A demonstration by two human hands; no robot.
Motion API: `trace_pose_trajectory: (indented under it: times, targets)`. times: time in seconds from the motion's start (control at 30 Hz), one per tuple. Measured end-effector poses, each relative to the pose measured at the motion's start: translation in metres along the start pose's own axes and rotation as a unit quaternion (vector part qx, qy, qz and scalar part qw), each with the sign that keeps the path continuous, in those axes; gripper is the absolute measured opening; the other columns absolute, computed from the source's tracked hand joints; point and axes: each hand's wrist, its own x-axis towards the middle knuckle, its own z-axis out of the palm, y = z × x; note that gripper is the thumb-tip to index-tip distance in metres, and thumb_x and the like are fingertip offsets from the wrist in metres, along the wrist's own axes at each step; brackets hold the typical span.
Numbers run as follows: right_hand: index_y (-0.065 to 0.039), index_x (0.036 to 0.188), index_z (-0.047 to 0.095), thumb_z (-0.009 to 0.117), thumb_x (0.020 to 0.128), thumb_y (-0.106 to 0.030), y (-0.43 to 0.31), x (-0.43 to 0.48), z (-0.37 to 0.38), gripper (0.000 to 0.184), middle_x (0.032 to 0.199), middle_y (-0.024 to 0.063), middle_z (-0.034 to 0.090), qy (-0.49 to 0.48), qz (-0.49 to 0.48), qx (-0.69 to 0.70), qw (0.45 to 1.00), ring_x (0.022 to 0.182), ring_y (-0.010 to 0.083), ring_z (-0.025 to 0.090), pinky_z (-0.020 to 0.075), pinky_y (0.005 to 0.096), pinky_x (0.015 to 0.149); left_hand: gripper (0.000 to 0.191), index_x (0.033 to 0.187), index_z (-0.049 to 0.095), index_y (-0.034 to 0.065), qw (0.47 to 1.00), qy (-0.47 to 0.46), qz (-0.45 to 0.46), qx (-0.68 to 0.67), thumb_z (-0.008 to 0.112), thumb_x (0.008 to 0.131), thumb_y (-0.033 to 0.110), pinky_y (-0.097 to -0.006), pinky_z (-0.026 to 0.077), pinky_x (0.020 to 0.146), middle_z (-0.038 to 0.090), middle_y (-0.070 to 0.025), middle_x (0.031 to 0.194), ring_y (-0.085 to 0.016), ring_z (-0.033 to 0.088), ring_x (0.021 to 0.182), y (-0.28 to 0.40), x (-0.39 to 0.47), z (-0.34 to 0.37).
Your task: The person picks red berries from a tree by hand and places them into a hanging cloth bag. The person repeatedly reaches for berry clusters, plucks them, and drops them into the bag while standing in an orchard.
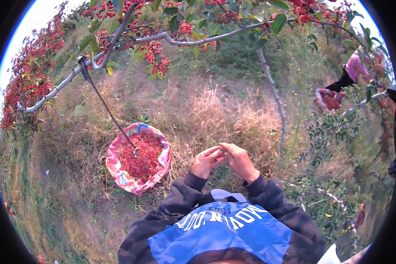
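My left hand (207, 162) and my right hand (240, 161) are raised in front of my chest, fingertips touching. The left fingers are curled and the right fingers bend over towards them. Whether something small is pinched between them cannot be made out. To the left of my hands is a round container (114, 161) lined with pink patterned cloth. It holds a heap of small red berries (142, 161), which look like Sichuan pepper. A thin dark rod (107, 110) runs from a grey branch (64, 82) down to the middle of the container.
Across the top, a branch (198, 42) bears leaves and red berry clusters (156, 61). A bare stem (274, 89) slants down right of centre. Dry grass (217, 109) covers the ground ahead. At far right, a person in pink (355, 67) bends near another lined container (320, 99).
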Motion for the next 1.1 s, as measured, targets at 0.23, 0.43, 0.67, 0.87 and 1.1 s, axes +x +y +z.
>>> trace_pose_trajectory:
  times: [0.23, 0.43, 0.67, 0.87, 1.1]
  targets:
    - [-0.001, 0.102, 0.056, 0.054, 0.081, -0.009, 0.020, 0.014, 0.006, 0.023, 0.097, 0.0148, 0.058, 0.018, 0.044, -0.036, 0.998, 0.085, 0.0319, 0.057, 0.0466, 0.0340, 0.073, 0.048, 0.123, 0.032, -0.0020, 0.889, 0.245, 0.228, -0.312, 0.051, 0.088, 0.025, -0.0446, 0.036, 0.100, 0.038, -0.0227, 0.125, -0.035, 0.034, 0.122, 0.116, -0.002, -0.103]
    - [-0.002, 0.100, 0.059, 0.055, 0.083, -0.013, -0.002, 0.088, 0.014, 0.021, 0.092, 0.0119, 0.059, -0.018, 0.056, 0.044, 0.997, 0.078, 0.0247, 0.060, 0.0474, 0.0307, 0.066, 0.047, 0.133, 0.027, 0.0089, 0.913, 0.252, 0.269, -0.172, 0.039, 0.090, 0.027, -0.0469, 0.028, 0.103, 0.024, -0.0142, 0.140, -0.030, 0.034, 0.122, 0.123, -0.003, -0.131]
    - [-0.003, 0.103, 0.058, 0.054, 0.084, -0.014, -0.068, 0.229, 0.035, 0.023, 0.097, 0.0117, 0.059, 0.176, -0.170, -0.034, 0.969, 0.090, 0.0247, 0.057, 0.0452, 0.0320, 0.076, 0.035, 0.121, 0.044, 0.0064, 0.942, 0.215, 0.186, -0.179, 0.043, 0.090, 0.021, -0.0443, 0.038, 0.094, 0.048, -0.0098, 0.118, -0.024, 0.047, 0.110, 0.077, -0.013, -0.124]
    - [-0.002, 0.096, 0.061, 0.057, 0.079, -0.015, -0.076, 0.298, 0.069, 0.022, 0.093, 0.0115, 0.060, 0.197, -0.151, -0.056, 0.967, 0.091, 0.0283, 0.055, 0.0427, 0.0353, 0.081, 0.036, 0.121, 0.043, 0.0069, 0.962, 0.168, 0.174, -0.124, 0.046, 0.089, 0.023, -0.0412, 0.044, 0.088, 0.051, -0.0087, 0.115, -0.021, 0.050, 0.106, 0.073, -0.040, -0.122]
    - [-0.002, 0.086, 0.062, 0.050, 0.080, -0.018, -0.066, 0.312, 0.080, 0.021, 0.084, 0.0150, 0.060, 0.122, -0.052, -0.012, 0.991, 0.082, 0.0330, 0.056, 0.0431, 0.0390, 0.074, 0.038, 0.122, 0.041, 0.0057, 0.967, 0.098, 0.214, -0.100, 0.048, 0.088, 0.022, -0.0402, 0.044, 0.088, 0.051, -0.0099, 0.117, -0.022, 0.050, 0.106, 0.103, -0.024, -0.108]
